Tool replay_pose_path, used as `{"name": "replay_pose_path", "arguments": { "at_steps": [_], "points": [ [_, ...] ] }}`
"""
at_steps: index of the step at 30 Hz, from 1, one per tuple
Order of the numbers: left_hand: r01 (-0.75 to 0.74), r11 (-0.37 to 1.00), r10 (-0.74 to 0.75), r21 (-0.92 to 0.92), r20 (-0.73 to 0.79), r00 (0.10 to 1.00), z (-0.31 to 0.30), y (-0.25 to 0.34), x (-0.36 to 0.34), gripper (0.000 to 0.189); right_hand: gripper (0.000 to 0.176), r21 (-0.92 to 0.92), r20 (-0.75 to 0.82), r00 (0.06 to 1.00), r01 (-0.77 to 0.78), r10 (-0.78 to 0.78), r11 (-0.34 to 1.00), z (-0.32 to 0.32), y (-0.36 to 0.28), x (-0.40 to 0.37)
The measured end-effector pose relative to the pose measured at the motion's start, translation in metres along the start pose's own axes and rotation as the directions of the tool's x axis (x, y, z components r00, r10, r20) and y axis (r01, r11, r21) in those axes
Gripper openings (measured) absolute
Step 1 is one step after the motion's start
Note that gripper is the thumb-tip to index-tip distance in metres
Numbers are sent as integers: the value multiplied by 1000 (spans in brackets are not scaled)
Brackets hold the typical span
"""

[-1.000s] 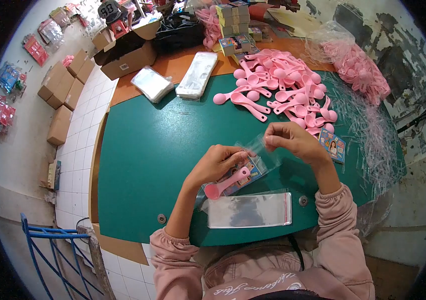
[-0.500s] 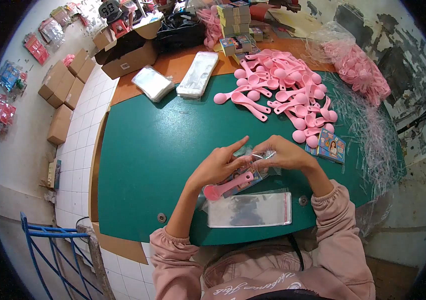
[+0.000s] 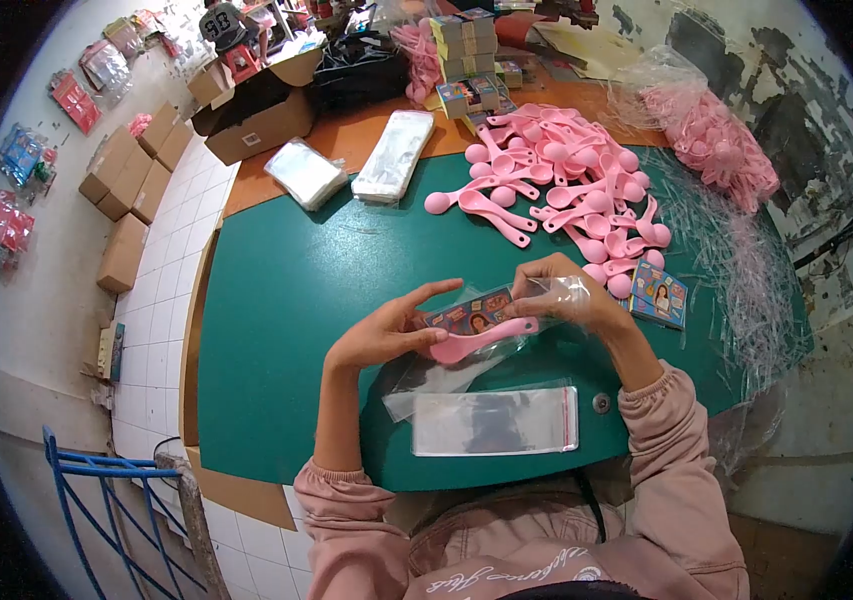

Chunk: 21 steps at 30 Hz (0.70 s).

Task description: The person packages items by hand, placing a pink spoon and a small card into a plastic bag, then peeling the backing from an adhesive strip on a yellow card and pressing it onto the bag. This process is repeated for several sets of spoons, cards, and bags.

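Note:
Over the near middle of the green table, my left hand (image 3: 381, 335) grips the left end of a small printed card (image 3: 468, 315) and a pink measuring spoon (image 3: 476, 343). The thumb lies at the spoon's bowl, while the index finger stretches out above. On the other side, my right hand (image 3: 561, 295) pinches a clear plastic bag (image 3: 574, 290) near the card's right end and the spoon's handle. Clear film also shows beneath the spoon. Closer to my body lies a stack of clear bags (image 3: 496, 422) flat on the table.
A heap of pink spoons (image 3: 576, 165) covers the back right, with more printed cards (image 3: 659, 295) beside it. Two stacks of clear bags (image 3: 394, 155) sit further back, near an open cardboard box (image 3: 261, 125). Loose plastic film (image 3: 746, 280) hangs along the right edge.
My left hand has shifted left and its grip now shows the card's face. The spoon has moved right and tilted less, and the bag's film is spread out more around my right hand.

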<state>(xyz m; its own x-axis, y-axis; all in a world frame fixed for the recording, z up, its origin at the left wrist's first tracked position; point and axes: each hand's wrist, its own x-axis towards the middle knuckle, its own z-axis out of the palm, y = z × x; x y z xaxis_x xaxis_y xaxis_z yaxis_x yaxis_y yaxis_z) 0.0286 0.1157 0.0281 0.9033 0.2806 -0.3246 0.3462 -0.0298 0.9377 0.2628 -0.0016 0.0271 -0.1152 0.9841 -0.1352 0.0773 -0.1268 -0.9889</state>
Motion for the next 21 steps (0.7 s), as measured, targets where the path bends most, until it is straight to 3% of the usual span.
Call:
{"name": "replay_pose_path", "arguments": {
  "at_steps": [1, 2, 3, 4, 5, 6, 7, 8, 10, 14, 17, 21],
  "points": [
    [-4, 1000, 4, 3, -4, 1000, 5, -6, 3, 64, 12, -71, -50, 997, 59, -62, 996, -3, 4, 2],
    [-145, 982, 174, 120, -291, 941, 14, -19, 8, 60, 13, -145, -95, 987, 116, -131, 983, -6, 8, 6],
    [-240, 933, 351, 270, -524, 776, 23, -26, 12, 56, 15, -224, -200, 957, 164, -210, 961, -6, 12, 8],
    [-240, 931, 355, 275, -524, 774, 33, -25, 11, 56, 15, -225, -200, 956, 169, -215, 960, -1, 7, 8],
    [-282, 959, 223, -27, -542, 810, 45, -22, 9, 57, 16, -366, -316, 901, 175, -298, 914, 6, -2, 7],
    [-295, 898, 92, -326, -518, 851, 53, -18, 6, 58, 17, -498, -411, 824, 156, -390, 853, 13, -9, 6],
    [-242, 811, 21, -533, -387, 922, 59, -11, 2, 59, 22, -469, -327, 869, 191, -371, 862, 18, -15, 5],
    [-242, 810, 20, -534, -387, 922, 62, -8, 2, 59, 22, -469, -325, 870, 191, -370, 862, 19, -12, 6],
    [-158, 721, -102, -675, -329, 939, 65, -5, 2, 58, 28, -567, 15, 847, 445, -531, 694, 22, -6, 6],
    [-83, 793, -84, -603, -243, 966, 59, -16, -2, 59, 23, -587, 145, 926, 364, -348, 723, 26, -7, -1],
    [-45, 811, -93, -584, -204, 975, 63, -17, -2, 59, 20, -676, 217, 907, 406, -360, 615, 30, 4, -2],
    [-16, 825, -108, -564, -186, 977, 64, -12, -2, 58, 21, -703, 240, 925, 376, -296, 604, 35, 4, -3]
  ]
}}
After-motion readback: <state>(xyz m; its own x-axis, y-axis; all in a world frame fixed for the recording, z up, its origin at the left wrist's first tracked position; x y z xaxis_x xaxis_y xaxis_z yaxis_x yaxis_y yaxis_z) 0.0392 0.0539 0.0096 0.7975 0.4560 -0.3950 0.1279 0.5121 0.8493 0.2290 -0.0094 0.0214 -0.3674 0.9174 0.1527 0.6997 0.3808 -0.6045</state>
